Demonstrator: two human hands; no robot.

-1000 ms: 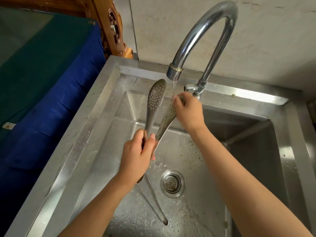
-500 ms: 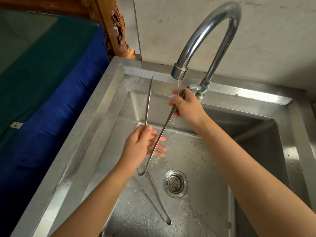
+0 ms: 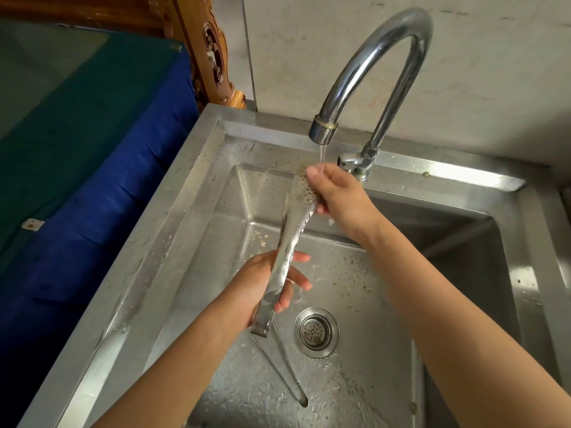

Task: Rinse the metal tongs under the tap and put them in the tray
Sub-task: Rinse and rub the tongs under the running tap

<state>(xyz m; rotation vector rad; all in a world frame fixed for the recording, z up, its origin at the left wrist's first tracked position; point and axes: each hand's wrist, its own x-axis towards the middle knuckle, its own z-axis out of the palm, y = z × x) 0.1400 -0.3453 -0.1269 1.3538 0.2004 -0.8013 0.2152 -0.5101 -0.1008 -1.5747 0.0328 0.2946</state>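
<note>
The metal tongs (image 3: 289,242) stand nearly upright over the sink basin, their perforated tips under a thin stream from the curved chrome tap (image 3: 370,66). My left hand (image 3: 265,288) holds the tongs near the hinged lower end, thumb side wrapped and fingers partly spread. My right hand (image 3: 336,196) pinches the perforated tip, with the water running over my fingers. Both arms of the tongs are pressed together. No tray is in view.
The steel sink (image 3: 173,230) has a round drain strainer (image 3: 315,332) and a second long thin metal utensil (image 3: 287,372) lying on its wet bottom. A blue and green cloth-covered surface (image 3: 92,149) lies to the left; a tiled wall rises behind the tap.
The tongs' arms, spread apart before, have closed together and turned flat side toward me. My right hand stays at the tip under the water; my left hand has slid lower along the handle.
</note>
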